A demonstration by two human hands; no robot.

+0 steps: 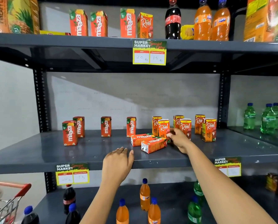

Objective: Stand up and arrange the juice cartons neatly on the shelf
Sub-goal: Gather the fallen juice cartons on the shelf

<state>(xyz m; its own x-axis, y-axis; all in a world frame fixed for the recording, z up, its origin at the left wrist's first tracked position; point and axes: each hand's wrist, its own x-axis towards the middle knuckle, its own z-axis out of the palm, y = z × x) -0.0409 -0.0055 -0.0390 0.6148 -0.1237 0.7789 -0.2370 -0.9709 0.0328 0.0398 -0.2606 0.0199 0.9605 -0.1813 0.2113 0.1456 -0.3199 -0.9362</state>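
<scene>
On the grey middle shelf (38, 152) several red Maaza cartons stand upright at the left and centre, such as one at the front left (70, 133). Two Maaza cartons lie flat on their sides, one behind (140, 139) and one in front (153, 145). Several orange Real cartons stand at the right, the nearest one (163, 129) held at its lower right side by my right hand (178, 137). My left hand (119, 160) rests flat on the shelf's front edge with fingers spread, holding nothing.
The top shelf (54, 39) carries more Maaza and Real cartons, a cola bottle (173, 20) and orange soda bottles. Green bottles (250, 117) stand on the neighbouring shelf at right. Soda bottles fill the lower shelf. A red-handled shopping trolley (10, 199) sits at lower left.
</scene>
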